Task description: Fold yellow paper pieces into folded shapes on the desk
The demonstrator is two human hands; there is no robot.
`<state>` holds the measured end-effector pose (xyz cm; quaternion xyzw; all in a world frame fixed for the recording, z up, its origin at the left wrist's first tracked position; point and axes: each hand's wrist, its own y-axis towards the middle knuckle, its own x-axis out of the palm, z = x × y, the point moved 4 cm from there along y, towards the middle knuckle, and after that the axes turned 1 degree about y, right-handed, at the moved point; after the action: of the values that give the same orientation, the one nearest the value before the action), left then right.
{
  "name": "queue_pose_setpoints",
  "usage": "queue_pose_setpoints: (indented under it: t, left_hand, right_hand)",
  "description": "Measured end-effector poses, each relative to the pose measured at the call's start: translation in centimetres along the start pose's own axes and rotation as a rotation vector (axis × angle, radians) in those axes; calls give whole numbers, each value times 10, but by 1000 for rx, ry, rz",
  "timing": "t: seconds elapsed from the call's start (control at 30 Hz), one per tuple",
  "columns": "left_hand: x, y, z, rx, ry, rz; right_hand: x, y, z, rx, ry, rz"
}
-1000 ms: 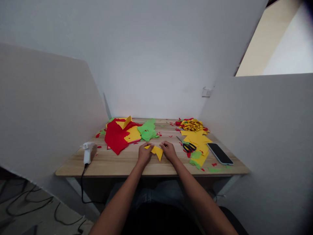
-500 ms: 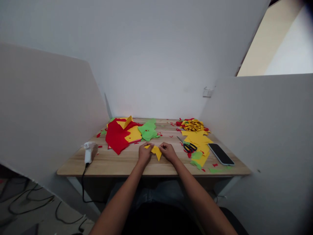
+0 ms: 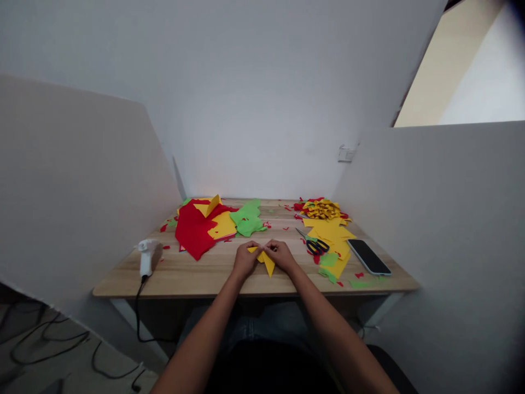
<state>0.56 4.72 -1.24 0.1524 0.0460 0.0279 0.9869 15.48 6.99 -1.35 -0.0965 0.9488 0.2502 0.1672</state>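
Observation:
Above the front middle of the wooden table, my left hand (image 3: 246, 259) and my right hand (image 3: 280, 254) are close together with their fingertips nearly touching. Both pinch a small yellow piece (image 3: 269, 264), which hangs below the fingers with a pointed end toward the table's front edge. Part of the piece is hidden behind my fingers. Dark-handled scissors (image 3: 316, 245) lie to the right of my right hand. Ahead of my left hand is a green torn sheet (image 3: 248, 218).
Red sheets (image 3: 192, 230) and yellow sheets lie at the back left. A glue gun (image 3: 146, 258) with a black cord stands at the left. On the right are yellow sheets (image 3: 334, 241), a pile of folded yellow strips (image 3: 322, 209) and a phone (image 3: 369, 256). Partitions flank the table (image 3: 184, 282).
My two hands have come closer together at the fingertips. The yellow piece's pointed end has shifted slightly right and lower. The whole view has shifted slightly.

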Motion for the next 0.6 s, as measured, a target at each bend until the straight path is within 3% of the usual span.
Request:
queue_pose_setpoints:
  t: [0.07, 0.23, 0.37, 0.5, 0.53, 0.6]
  left_hand:
    - [-1, 1, 0, -1, -5, 27]
    - [-12, 4, -3, -66, -122, 256]
    - [-16, 5, -3, -67, -190, 330]
    - [-22, 2, -2, -122, -240, 482]
    - [-21, 2, 0, -115, -220, 465]
    - [-15, 1, 3, -84, -158, 322]
  right_hand:
    - [1, 0, 0, 8, -9, 2]
    - [-2, 1, -2, 16, -13, 64]
    - [-5, 2, -2, 17, -11, 117]
    - [-10, 3, 0, 49, -34, 189]
    - [-11, 3, 0, 51, -30, 206]
    - [-10, 2, 0, 34, -13, 184]
